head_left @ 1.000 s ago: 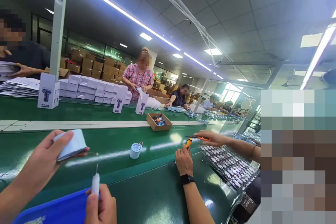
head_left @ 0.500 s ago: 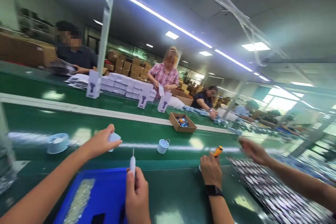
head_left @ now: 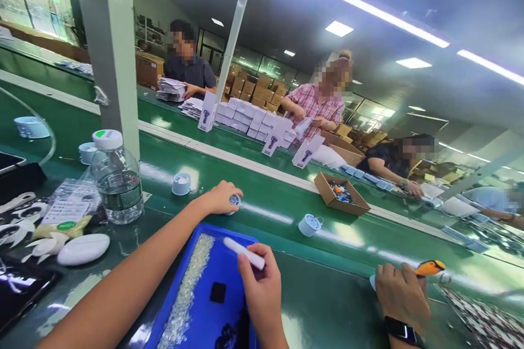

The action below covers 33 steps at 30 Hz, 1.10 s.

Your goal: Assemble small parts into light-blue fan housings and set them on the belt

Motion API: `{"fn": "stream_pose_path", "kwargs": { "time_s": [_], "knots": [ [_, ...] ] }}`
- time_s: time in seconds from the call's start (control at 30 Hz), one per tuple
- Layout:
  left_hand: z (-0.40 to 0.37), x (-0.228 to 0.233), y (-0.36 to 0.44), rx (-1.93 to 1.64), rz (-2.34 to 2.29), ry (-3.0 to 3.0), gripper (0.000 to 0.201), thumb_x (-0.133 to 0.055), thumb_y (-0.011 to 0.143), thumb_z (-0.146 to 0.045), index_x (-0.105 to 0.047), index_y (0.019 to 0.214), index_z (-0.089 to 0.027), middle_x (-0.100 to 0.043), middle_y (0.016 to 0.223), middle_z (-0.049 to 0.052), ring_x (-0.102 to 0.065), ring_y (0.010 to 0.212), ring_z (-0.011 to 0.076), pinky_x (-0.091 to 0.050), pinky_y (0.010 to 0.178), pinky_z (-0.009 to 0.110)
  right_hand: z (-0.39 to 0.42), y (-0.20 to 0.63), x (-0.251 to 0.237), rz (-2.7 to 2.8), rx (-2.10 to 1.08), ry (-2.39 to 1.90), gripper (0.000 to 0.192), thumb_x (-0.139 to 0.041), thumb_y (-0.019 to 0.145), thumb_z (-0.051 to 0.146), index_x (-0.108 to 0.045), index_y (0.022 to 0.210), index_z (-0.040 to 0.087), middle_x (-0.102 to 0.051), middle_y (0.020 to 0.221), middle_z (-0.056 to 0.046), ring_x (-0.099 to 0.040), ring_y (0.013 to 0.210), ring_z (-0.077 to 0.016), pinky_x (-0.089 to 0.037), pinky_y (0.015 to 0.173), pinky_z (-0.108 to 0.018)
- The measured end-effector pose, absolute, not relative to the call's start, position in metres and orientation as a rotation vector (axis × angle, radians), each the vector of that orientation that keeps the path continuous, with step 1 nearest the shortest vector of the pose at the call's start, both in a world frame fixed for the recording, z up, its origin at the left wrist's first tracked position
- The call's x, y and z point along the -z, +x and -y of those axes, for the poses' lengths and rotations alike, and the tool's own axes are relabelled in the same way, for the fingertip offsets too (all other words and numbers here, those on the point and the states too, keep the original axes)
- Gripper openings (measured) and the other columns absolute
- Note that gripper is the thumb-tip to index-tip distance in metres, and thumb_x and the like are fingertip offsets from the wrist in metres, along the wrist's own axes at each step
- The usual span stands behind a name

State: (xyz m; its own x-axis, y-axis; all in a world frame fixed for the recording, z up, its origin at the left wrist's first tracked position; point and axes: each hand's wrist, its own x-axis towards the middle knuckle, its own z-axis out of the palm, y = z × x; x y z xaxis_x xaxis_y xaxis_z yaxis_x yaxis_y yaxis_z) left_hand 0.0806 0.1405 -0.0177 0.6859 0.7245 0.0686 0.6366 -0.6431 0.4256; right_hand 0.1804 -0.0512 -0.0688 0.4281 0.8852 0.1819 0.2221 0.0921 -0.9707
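Note:
My left hand (head_left: 221, 197) reaches out over the green belt (head_left: 262, 196) and closes on a small pale blue round part (head_left: 234, 200) that rests on it. My right hand (head_left: 262, 294) holds a white pen-shaped tool (head_left: 244, 252) tilted over a blue tray (head_left: 223, 272). The tray holds a strip of tiny pale pieces (head_left: 186, 294) and a small black square (head_left: 218, 292). Two more pale blue round parts (head_left: 181, 183) (head_left: 309, 224) stand on the belt.
A water bottle (head_left: 117, 177), white parts and a white oval piece (head_left: 83, 248) lie at left, by a grey post (head_left: 108, 43). A neighbour's hand with a watch (head_left: 403, 297) holds an orange tool (head_left: 428, 268) at right. A cardboard box (head_left: 340, 194) rides the belt. Several people work opposite.
My view swung left and down, bringing the bottle and post into sight. My left hand moved out and lowered the pale blue part onto the belt. The white tool tilted from upright to slanted.

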Motion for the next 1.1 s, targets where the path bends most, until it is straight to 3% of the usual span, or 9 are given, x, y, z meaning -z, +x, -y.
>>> {"fn": "stream_pose_path", "kwargs": {
  "time_s": [0.1,0.2,0.47,0.57,0.8,0.9,1.1],
  "knots": [
    [-0.148,0.006,0.074,-0.44,-1.065,2.52,0.035,-0.054,0.078,-0.033,-0.062,0.111,-0.023,-0.058,0.118,0.004,-0.045,0.117,0.0201,-0.033,0.101,0.028,0.05,0.178,0.069,1.072,-0.692,-1.363,0.027,-0.054,0.084,0.046,-0.054,0.09,0.02,-0.056,0.076,0.0,-0.055,0.067,-0.0133,-0.046,0.064,-0.025],
    [-0.16,0.003,0.062,-0.512,-1.216,2.471,0.033,-0.048,0.082,-0.034,-0.062,0.109,-0.021,-0.059,0.118,0.004,-0.047,0.115,0.0192,-0.033,0.102,0.027,0.049,0.177,0.069,1.155,-0.763,-1.308,0.026,-0.045,0.089,0.045,-0.054,0.091,0.02,-0.057,0.077,-0.001,-0.057,0.066,-0.0135,-0.047,0.064,-0.026],
    [-0.184,0.023,0.028,-0.318,-1.844,2.166,0.048,-0.059,0.071,-0.037,-0.059,0.117,-0.025,-0.038,0.137,0.014,-0.024,0.131,0.0385,-0.024,0.103,0.052,0.051,0.173,0.072,1.27,-0.808,-1.323,0.024,-0.045,0.091,0.043,-0.054,0.091,0.02,-0.058,0.079,-0.001,-0.058,0.069,-0.0142,-0.047,0.066,-0.027],
    [-0.187,0.026,0.023,-0.216,-1.892,2.072,0.053,-0.062,0.068,-0.039,-0.057,0.119,-0.025,-0.042,0.133,0.016,-0.032,0.127,0.0407,-0.032,0.097,0.053,0.05,0.173,0.072,1.278,-0.817,-1.319,0.024,-0.044,0.091,0.043,-0.053,0.09,0.021,-0.057,0.08,-0.001,-0.058,0.069,-0.0139,-0.047,0.066,-0.027],
    [-0.19,0.031,0.021,-0.174,-1.823,2.047,0.058,-0.069,0.061,-0.027,-0.058,0.118,-0.023,-0.051,0.125,0.015,-0.054,0.108,0.0328,-0.043,0.087,0.036,0.051,0.174,0.068,1.31,-0.713,-1.38,0.023,-0.044,0.091,0.041,-0.049,0.079,0.021,-0.053,0.068,0.003,-0.052,0.061,-0.0122,-0.043,0.06,-0.024],
    [-0.19,0.029,0.022,-0.251,-1.762,2.079,0.053,-0.067,0.061,-0.022,-0.06,0.114,-0.02,-0.056,0.119,0.014,-0.057,0.105,0.0285,-0.044,0.086,0.031,0.053,0.178,0.066,1.321,-0.482,-1.44,0.024,-0.047,0.09,0.038,-0.046,0.073,0.021,-0.049,0.064,0.004,-0.048,0.059,-0.0113,-0.039,0.057,-0.023],
    [-0.184,0.01,0.029,-0.488,-1.623,2.123,0.047,-0.062,0.068,-0.031,-0.058,0.114,-0.021,-0.062,0.111,0.008,-0.059,0.097,0.0221,-0.047,0.076,0.026,0.053,0.193,0.065,1.139,-0.228,-1.519,0.026,-0.045,0.09,0.04,-0.046,0.074,0.02,-0.045,0.062,0.005,-0.042,0.056,-0.0101,-0.036,0.054,-0.021]
  ]
}}
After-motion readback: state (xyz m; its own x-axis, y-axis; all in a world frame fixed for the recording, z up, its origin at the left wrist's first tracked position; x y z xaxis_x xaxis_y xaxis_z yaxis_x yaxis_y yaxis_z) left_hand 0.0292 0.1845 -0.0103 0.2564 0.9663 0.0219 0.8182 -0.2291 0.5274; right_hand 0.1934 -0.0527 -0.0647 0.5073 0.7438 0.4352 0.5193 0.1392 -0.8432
